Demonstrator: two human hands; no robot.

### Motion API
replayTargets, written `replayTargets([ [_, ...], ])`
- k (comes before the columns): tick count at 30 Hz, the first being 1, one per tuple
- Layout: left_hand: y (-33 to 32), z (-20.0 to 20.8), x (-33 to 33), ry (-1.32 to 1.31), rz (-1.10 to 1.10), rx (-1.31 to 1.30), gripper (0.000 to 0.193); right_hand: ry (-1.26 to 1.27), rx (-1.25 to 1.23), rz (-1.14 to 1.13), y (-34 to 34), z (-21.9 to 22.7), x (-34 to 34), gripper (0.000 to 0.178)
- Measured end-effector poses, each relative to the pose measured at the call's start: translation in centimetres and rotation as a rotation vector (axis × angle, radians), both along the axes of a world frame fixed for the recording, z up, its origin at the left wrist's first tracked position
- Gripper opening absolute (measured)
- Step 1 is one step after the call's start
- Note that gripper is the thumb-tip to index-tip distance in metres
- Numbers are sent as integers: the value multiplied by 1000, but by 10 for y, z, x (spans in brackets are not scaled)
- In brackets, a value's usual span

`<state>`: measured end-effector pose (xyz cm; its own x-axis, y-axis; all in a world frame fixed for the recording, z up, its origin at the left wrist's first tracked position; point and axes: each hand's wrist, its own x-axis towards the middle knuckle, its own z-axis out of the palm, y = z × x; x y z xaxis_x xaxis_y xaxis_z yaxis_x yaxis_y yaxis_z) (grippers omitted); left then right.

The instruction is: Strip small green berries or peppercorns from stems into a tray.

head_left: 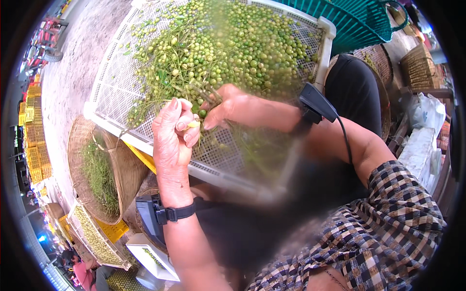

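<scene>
A white perforated plastic crate (112, 86) in front of me holds a heap of small round green and yellowish fruits (194, 53), some on thin green stems. Over its near part, my right hand (225, 106) is closed round a bunch of brownish-green stems (208, 93). One green fruit shows by its fingers. Close to its left, my left hand (174, 126) is raised with its fingers curled in. A small yellow piece (193, 124) shows at those fingertips, its kind unclear. Both wrists wear black straps with devices. A blurred smear hides part of the crate's near right side.
A woven basket (131, 162) of green stems stands left of the crate. A teal plastic basket (359, 22) lies at the far right, with wicker baskets (418, 65) beyond. Yellow crates (34, 131) are stacked far left. Another fruit-filled tray (97, 237) sits lower left.
</scene>
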<state>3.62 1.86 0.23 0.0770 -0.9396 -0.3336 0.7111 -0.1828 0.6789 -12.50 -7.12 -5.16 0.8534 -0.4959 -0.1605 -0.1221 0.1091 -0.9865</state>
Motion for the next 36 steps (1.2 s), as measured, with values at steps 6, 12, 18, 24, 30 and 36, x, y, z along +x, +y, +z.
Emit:
replayTargets([
  [6,-2,-4,4,-758,-150,252,19,309,-206,-414,-8,-2,0,32],
  [12,4,-22,-1,-1270,-294,127,7,267,-479,-538,-10,3,0,25],
  [18,2,-6,9,-842,-158,263,11,435,-103,-575,-39,27,-35,25],
  [24,-3,-11,13,-655,-23,253,12,539,-219,-657,-63,19,-44,26],
  [30,-12,-22,6,-737,-12,275,14,314,-449,-818,-70,27,-55,21],
  [36,-37,-53,-18,-1145,10,-146,25,462,-582,-466,-42,33,-28,19],
])
